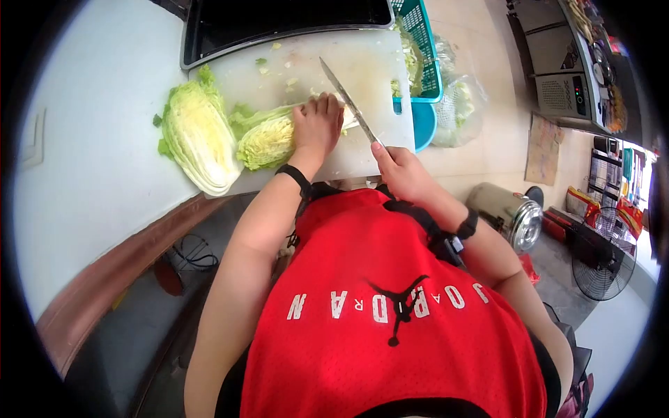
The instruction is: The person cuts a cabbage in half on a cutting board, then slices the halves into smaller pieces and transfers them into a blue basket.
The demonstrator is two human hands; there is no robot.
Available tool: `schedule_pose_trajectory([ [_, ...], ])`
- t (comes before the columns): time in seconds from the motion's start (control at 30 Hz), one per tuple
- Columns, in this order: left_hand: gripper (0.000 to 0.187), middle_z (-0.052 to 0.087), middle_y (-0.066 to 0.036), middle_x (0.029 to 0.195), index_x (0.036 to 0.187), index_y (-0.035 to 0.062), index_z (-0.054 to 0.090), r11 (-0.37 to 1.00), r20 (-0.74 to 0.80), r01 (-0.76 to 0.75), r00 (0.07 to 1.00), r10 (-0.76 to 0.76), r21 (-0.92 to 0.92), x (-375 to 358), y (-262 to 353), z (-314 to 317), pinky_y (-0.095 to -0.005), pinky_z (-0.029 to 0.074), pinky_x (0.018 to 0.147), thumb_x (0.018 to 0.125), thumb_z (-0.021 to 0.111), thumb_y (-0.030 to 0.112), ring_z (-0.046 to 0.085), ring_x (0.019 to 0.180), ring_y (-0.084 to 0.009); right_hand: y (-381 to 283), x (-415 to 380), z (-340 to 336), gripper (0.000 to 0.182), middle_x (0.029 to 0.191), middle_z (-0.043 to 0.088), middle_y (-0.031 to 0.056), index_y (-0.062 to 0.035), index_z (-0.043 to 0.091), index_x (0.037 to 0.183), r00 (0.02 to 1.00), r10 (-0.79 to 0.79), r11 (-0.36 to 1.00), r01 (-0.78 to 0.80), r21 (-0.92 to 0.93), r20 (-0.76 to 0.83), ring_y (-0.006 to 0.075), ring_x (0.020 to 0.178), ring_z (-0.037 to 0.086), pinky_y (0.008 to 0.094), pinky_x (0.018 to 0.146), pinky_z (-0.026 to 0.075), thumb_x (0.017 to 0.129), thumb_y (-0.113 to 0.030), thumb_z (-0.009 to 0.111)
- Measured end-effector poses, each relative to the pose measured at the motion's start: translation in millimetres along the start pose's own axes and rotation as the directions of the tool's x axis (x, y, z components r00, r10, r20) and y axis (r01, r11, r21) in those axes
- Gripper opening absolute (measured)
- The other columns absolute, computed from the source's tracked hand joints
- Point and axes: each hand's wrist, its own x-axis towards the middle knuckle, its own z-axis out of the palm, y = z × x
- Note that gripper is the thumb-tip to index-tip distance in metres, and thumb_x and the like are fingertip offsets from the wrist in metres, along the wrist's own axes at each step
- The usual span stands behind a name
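My left hand point(318, 129) lies over the right end of a piece of napa cabbage point(268, 143), its fingers curved round it and pressing it on the white cutting board point(373, 70). In my right hand point(398, 167) is the handle of a kitchen knife point(348, 101). The blade points away and to the left, just right of my left fingers. A larger cut half of napa cabbage point(202, 136) rests at the board's left edge, cut face up. Small cabbage scraps point(291, 82) are scattered on the board.
Behind the board is a black tray point(286, 17). A teal basket point(433, 70) with cabbage pieces stands at the right, above a blue basin point(424, 125). Clear plastic bags point(460, 111) are beside them. A metal pot point(509, 216) and a fan point(605, 254) stand on the floor.
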Motion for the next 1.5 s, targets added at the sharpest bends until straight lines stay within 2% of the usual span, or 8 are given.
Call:
schedule_pose_trajectory([
  [0.13, 0.035, 0.067, -0.007, 0.119, 0.119, 0.0074, 0.063, 0.999, -0.021, 0.014, 1.0, -0.015, -0.043, 0, 0, 2, -0.045, 0.041, 0.087, 0.097, 0.06, 0.035, 0.063, 0.103, -0.0248, -8, -12, -4, 0.059, 0.061, 0.049, 0.0024, -0.0022, 0.052, 0.075, 0.996, 0.09, 0.996, -0.09, -0.023, -0.002, 0.0121, 0.041, 0.045, 0.0309, 0.04, 0.039, 0.107, -0.051, 0.043],
  [0.2, 0.035, 0.067, -0.006, 0.119, 0.118, 0.0076, 0.063, 0.999, -0.015, 0.017, 1.0, -0.017, -0.049, 1, -1, 1, -0.0448, 0.041, 0.087, 0.097, 0.06, 0.035, 0.062, 0.103, -0.0243, -1, -20, -5, 0.064, 0.078, 0.064, 0.0317, 0.0096, 0.066, 0.09, 0.993, 0.114, 0.978, -0.117, -0.171, -0.022, 0.0444, 0.083, 0.068, 0.0483, 0.079, 0.051, 0.105, -0.048, 0.044],
  [0.43, 0.036, 0.065, -0.005, 0.117, 0.119, 0.0085, 0.062, 1.0, 0.017, 0.027, 0.999, -0.027, 0.004, -1, 0, -2, -0.0435, 0.04, 0.086, 0.096, 0.062, 0.036, 0.061, 0.104, -0.0237, -26, -41, 1, 0.063, 0.083, 0.065, 0.0331, 0.0086, 0.067, 0.09, 0.993, 0.099, 0.961, -0.111, -0.255, -0.06, 0.0488, 0.089, 0.066, 0.0514, 0.082, 0.05, 0.105, -0.048, 0.044],
  [0.87, 0.037, 0.065, -0.005, 0.124, 0.126, 0.0101, 0.063, 0.996, 0.116, 0.091, 0.989, -0.092, 0.012, 1, 4, -6, -0.0419, 0.037, 0.092, 0.094, 0.061, 0.029, 0.057, 0.11, -0.0216, -3, 31, 20, 0.068, 0.089, 0.065, 0.0369, 0.0112, 0.066, 0.09, 0.99, 0.12, 0.966, -0.132, -0.22, -0.069, 0.0526, 0.096, 0.064, 0.0516, 0.087, 0.05, 0.105, -0.051, 0.043],
  [1.23, 0.035, 0.064, -0.004, 0.118, 0.122, 0.0097, 0.064, 0.998, 0.024, 0.064, 0.998, -0.063, -0.015, -1, 2, -4, -0.042, 0.038, 0.09, 0.091, 0.061, 0.027, 0.058, 0.107, -0.0204, 31, 86, 34, 0.061, 0.08, 0.061, 0.0362, 0.0074, 0.065, 0.085, 0.993, -0.079, 0.99, 0.068, -0.125, -0.089, 0.0565, 0.088, 0.059, 0.054, 0.078, 0.049, 0.105, -0.047, 0.046],
  [1.37, 0.039, 0.063, -0.004, 0.119, 0.123, 0.0096, 0.062, 0.999, 0.032, 0.037, 0.999, -0.037, 0.014, -4, 1, 2, -0.0423, 0.039, 0.089, 0.093, 0.06, 0.034, 0.057, 0.107, -0.0215, 26, 102, 30, 0.065, 0.072, 0.062, 0.0321, 0.0077, 0.064, 0.081, 0.99, -0.104, 0.99, 0.094, -0.104, -0.093, 0.0495, 0.073, 0.065, 0.0509, 0.069, 0.051, 0.106, -0.05, 0.045],
  [1.43, 0.039, 0.063, -0.004, 0.118, 0.123, 0.0092, 0.061, 0.999, 0.028, 0.026, 0.999, -0.027, 0.023, -3, 0, 1, -0.0423, 0.039, 0.089, 0.093, 0.06, 0.034, 0.057, 0.107, -0.0215, 13, 104, 24, 0.062, 0.056, 0.05, 0.0046, -0.0025, 0.054, 0.074, 0.999, 0.037, 0.998, -0.037, 0.053, 0.003, 0.017, 0.041, 0.049, 0.0336, 0.04, 0.041, 0.106, -0.055, 0.042],
  [1.5, 0.039, 0.063, -0.004, 0.118, 0.123, 0.0088, 0.061, 0.999, 0.023, 0.024, 0.999, -0.025, 0.036, -5, 2, -2, -0.0423, 0.039, 0.09, 0.094, 0.059, 0.035, 0.057, 0.107, -0.0215, 11, 104, 20, 0.06, 0.054, 0.046, 0.0025, -0.0045, 0.051, 0.074, 0.998, 0.066, 0.992, -0.067, 0.108, 0.017, 0.0152, 0.039, 0.046, 0.0326, 0.037, 0.04, 0.105, -0.056, 0.043],
])
